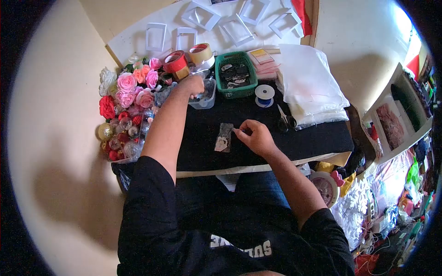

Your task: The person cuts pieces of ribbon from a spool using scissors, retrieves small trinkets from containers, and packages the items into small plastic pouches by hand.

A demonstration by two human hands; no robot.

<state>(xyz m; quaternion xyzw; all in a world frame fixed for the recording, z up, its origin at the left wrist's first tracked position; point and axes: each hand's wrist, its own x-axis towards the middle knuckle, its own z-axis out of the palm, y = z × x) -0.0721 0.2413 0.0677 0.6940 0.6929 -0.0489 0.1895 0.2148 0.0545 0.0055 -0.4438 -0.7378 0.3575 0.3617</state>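
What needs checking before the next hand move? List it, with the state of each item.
1. Left hand at the clear container: ok, over its open top.
2. Left hand's grip on a piece: cannot tell, its fingertips are hard to make out.
3. Small dark packet lying on the black cloth: ok.
4. Right hand clear of the packet: not ok, fingertips close by its right edge.
5. Right hand touching the packet: cannot tell.
6. Scissors apart from both hands: ok.
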